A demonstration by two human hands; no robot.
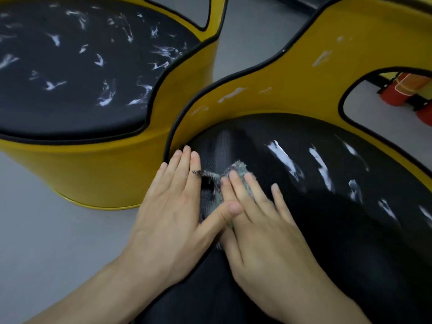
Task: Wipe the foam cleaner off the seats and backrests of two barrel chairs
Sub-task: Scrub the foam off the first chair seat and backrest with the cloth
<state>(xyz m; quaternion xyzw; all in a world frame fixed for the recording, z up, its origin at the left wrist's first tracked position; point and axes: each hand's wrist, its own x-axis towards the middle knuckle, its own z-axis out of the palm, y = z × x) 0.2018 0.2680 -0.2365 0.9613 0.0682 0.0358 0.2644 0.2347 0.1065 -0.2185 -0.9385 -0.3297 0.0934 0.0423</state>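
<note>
While left grip (173,218) & right grip (261,228) press flat, fingers straight, on cloth (238,168) at 9 o'clock edge of near seat (327,230), foam streaks (284,160) lie 2-3 o'clock, running 11-to-5; right grip nearer.

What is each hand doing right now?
Left hand: open, flat on the black seat.
Right hand: open, pressing the grey cloth.
</note>
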